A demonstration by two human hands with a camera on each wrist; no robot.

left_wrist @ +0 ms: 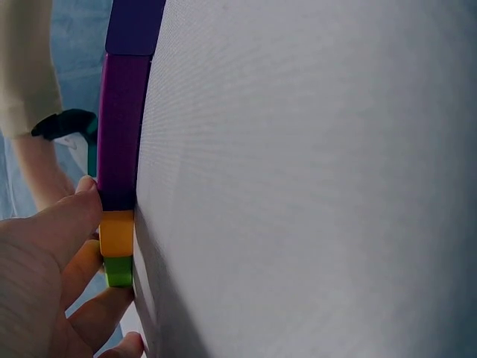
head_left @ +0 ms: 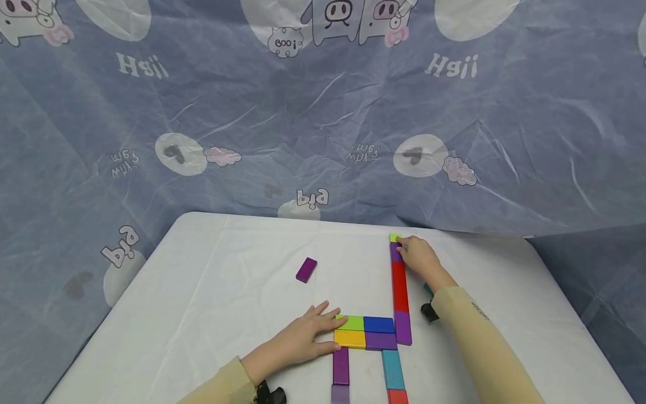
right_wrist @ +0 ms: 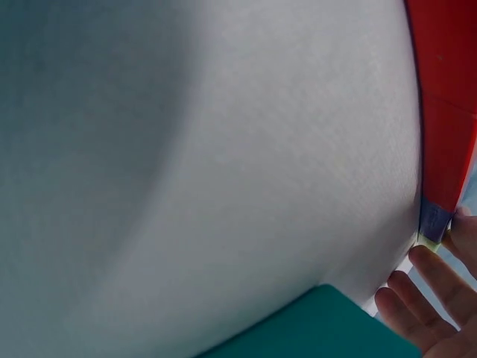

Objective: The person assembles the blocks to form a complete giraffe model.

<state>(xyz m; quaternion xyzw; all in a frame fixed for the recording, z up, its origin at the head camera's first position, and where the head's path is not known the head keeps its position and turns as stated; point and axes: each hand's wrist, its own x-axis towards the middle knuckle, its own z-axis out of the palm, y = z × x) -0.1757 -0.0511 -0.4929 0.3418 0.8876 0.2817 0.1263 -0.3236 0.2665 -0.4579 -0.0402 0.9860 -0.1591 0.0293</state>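
Note:
My left hand lies with spread fingers at the left ends of a lime green block and a yellow block, touching them. A blue block and a purple block continue those two rows to the right. My right hand touches the far end of a long column, at its lime green end block and the purple block beside it. Red blocks and another purple block form the rest of this column. The right fingertips partly cover the green end block.
A loose purple block lies at the back left of the white table. Toward me run two legs, one with a dark purple block, one with a teal block. Another teal block sits under my right wrist.

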